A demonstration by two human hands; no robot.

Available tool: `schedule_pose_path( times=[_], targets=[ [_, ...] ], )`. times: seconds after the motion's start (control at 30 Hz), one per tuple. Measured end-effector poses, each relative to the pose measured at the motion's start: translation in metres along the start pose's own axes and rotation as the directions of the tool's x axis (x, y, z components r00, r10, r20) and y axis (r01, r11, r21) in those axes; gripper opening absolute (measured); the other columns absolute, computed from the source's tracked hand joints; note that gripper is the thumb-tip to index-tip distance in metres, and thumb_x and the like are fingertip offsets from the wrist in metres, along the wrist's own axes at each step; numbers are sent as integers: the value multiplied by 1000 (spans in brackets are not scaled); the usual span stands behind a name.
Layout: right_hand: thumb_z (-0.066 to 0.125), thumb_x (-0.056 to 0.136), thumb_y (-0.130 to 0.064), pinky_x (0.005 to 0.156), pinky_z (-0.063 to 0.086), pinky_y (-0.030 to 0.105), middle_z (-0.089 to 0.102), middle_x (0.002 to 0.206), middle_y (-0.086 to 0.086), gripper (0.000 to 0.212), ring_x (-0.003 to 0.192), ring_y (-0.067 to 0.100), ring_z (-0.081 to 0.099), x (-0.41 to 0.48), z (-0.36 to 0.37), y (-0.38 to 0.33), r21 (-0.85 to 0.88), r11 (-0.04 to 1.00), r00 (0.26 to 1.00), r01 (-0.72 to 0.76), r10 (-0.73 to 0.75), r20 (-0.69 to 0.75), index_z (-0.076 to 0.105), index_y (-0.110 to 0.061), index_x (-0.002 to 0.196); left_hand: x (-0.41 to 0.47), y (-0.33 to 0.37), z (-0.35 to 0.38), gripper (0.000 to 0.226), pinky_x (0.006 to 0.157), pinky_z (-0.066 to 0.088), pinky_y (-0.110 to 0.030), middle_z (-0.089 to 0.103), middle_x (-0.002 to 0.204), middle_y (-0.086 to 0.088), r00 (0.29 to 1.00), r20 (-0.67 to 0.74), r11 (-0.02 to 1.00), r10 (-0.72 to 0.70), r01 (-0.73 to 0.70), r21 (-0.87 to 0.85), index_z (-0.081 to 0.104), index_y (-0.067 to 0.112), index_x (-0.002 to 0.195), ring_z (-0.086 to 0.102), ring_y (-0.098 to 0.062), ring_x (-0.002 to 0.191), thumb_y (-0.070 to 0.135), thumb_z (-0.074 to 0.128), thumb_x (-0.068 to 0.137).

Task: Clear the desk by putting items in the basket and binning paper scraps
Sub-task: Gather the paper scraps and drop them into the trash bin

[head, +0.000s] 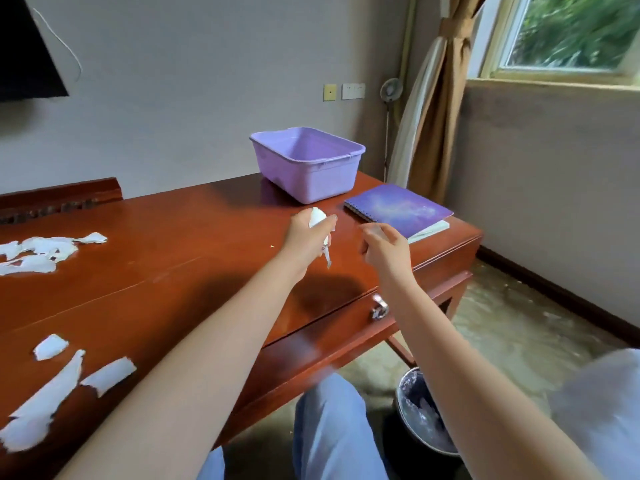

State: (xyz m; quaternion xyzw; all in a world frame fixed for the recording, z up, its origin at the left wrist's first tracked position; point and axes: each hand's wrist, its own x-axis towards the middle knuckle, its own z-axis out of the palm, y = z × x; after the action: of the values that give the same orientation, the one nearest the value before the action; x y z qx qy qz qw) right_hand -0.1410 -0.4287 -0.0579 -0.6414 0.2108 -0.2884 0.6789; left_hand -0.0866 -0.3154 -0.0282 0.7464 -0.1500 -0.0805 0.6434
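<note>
My left hand [306, 237] grips a bunch of white paper scraps [318, 216] above the red-brown desk [194, 244], just in front of the purple basket [308, 164]. A strip of the paper hangs below the fist. My right hand [384, 249] hovers beside it with fingers curled and nothing visible in them; its fingertips are blurred. A purple spiral notebook [398, 207] lies on a second book at the desk's right corner. More torn white scraps lie at the far left [41, 251] and near left [52, 393] of the desk.
A round bin [420, 414] with a dark liner stands on the floor under my right forearm, beside my knee. A drawer with a metal handle [379, 308] faces me. A curtain and window fill the back right.
</note>
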Motion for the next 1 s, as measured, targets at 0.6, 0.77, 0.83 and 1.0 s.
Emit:
schedule_pose_path(
  times=[0.6,0.77,0.83,1.0],
  targets=[
    [47,95,-3,50,39,17,56,62,4,18,51,12,46,36,-210,141,23,952,869,-305,288,-403,65,-10,94,-5,-116,233,20,59,38,-27,45,60,1,861,492,988,-128,70,135,51,11,76,42,-13,57,23,60,89],
    [43,94,-2,46,40,17,55,62,6,19,49,13,46,56,-241,189,11,909,806,-416,374,-460,60,-7,100,13,-163,267,19,64,40,-32,49,60,-1,832,496,963,-248,154,223,54,13,74,45,-20,60,26,61,86],
    [42,94,-3,51,38,22,55,61,6,15,49,14,45,61,-249,210,8,889,780,-459,407,-475,56,-7,97,19,-183,279,21,64,38,-30,51,63,-2,823,478,946,-305,203,253,51,19,70,44,-19,61,29,60,86],
    [45,95,-8,52,38,25,56,60,6,12,50,16,46,69,-265,260,35,830,720,-557,504,-477,54,-11,89,27,-234,312,19,65,40,-31,55,69,-5,772,460,897,-438,342,279,55,12,79,50,-22,70,28,60,87]
  ],
)
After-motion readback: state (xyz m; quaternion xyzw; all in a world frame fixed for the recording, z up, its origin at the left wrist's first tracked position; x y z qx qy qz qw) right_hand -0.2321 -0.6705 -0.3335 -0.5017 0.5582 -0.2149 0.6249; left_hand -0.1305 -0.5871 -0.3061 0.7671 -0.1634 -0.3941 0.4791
